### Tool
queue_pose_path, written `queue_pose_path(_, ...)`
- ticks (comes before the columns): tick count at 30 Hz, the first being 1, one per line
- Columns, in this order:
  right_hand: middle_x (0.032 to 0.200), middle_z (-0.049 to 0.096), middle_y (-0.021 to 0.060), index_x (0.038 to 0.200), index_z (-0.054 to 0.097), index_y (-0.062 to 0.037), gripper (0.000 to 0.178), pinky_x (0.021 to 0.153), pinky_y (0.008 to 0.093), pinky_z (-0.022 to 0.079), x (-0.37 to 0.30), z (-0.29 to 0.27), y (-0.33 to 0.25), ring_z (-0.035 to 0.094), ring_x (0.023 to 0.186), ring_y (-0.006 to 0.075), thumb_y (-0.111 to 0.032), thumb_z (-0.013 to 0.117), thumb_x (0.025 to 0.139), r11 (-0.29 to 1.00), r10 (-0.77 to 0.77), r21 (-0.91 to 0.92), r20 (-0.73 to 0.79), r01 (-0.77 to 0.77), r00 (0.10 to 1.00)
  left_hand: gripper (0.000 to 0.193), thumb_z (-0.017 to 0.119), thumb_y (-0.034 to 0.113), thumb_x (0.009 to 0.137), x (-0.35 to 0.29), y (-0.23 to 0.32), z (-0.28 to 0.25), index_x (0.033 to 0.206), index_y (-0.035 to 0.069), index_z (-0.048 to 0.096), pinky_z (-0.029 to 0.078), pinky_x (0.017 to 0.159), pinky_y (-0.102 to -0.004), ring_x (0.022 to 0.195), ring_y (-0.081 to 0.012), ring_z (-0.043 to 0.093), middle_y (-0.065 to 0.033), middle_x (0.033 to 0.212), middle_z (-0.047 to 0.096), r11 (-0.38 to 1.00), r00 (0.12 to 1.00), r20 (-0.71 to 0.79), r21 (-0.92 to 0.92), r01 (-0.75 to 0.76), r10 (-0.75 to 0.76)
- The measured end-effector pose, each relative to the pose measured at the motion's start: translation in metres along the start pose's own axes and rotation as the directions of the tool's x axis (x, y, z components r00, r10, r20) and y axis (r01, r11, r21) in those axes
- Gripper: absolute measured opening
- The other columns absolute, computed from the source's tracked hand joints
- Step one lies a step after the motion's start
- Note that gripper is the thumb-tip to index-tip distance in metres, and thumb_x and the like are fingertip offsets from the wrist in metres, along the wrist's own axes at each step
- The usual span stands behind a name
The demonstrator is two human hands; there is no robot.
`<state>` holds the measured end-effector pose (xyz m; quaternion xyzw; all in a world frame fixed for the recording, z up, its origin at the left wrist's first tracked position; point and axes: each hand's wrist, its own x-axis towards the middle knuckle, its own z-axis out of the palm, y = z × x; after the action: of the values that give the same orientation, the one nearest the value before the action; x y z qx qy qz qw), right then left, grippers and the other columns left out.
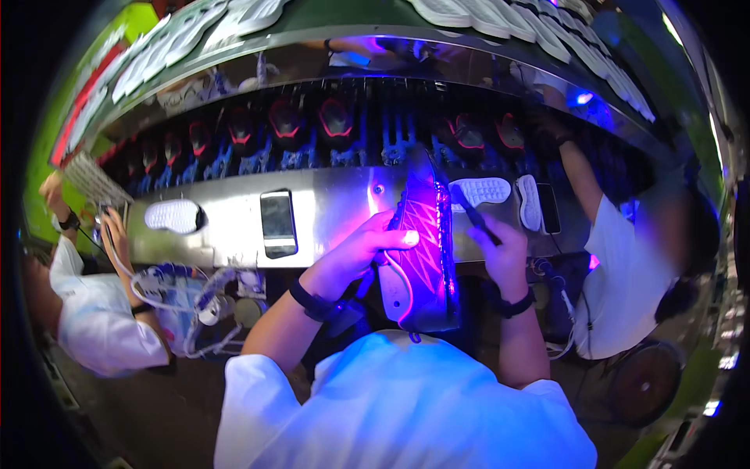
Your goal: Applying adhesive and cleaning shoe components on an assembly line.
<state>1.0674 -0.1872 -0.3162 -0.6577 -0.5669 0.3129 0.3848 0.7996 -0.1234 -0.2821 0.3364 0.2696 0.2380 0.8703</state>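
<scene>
My left hand is closed round the side of a dark shoe upper, its thumb pressed on the edge. Purple light falls on the upper, and pink zigzag lines and a bright row along its right edge glow. The toe points away from me and the heel lies close to my chest. In my right hand, just right of the upper, is a slim dark tool held like a pen, its tip angled toward the upper; its exact kind is not clear. White soles lie on the metal table beyond.
A phone and a white sole lie left on the metal table. Behind runs a rack of dark shoes with red edges; white soles line a shelf above. Co-workers sit on both sides, amid hoses.
</scene>
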Motion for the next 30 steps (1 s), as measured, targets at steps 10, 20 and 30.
queue_pose_path(10, 0.095, 0.073, 0.0111, 0.113, 0.069, 0.0023, 0.031, 0.078, 0.0334, 0.054, -0.054, -0.011, 0.082, 0.069, 0.083, 0.0201, -0.007, 0.075, 0.085, 0.974, 0.060, 0.206, 0.154, -0.092, 0.986, 0.094, 0.083, 0.014, 0.078, 0.037, 0.013, -0.046, 0.152, -0.006, 0.029, 0.043, 0.110, -0.0369, 0.127, -0.0240, 0.055, -0.0166, 0.139, 0.055, 0.860, 0.966, -0.246, 0.507, 0.056, 0.082)
queue_pose_path(20, 0.086, 0.058, 0.0000, 0.142, 0.048, -0.0031, 0.048, 0.047, 0.0203, 0.040, 0.004, -0.004, 0.182, 0.050, 0.056, 0.0037, 0.001, 0.057, 0.096, 0.593, 0.409, 0.744, 0.052, -0.309, 0.911, 0.047, 0.065, 0.046, 0.089, 0.255, 0.111, -0.116, 0.111, 0.005, 0.071, 0.057, 0.079, -0.0364, 0.082, -0.0226, 0.070, -0.0125, 0.097, 0.072, 0.219, 0.716, -0.695, 0.710, 0.670, 0.064)
queue_pose_path(30, 0.081, 0.056, -0.0016, 0.145, 0.045, -0.0040, 0.049, 0.046, 0.0208, 0.041, 0.011, 0.005, 0.182, 0.048, 0.053, 0.0037, 0.001, 0.056, 0.098, 0.602, 0.356, 0.765, 0.002, -0.231, 0.934, 0.045, 0.059, 0.046, 0.090, 0.390, 0.146, -0.151, 0.107, 0.006, 0.073, 0.056, 0.085, -0.0412, 0.089, -0.0294, 0.072, -0.0142, 0.103, 0.073, -0.083, 0.790, -0.560, 0.801, 0.593, 0.250)
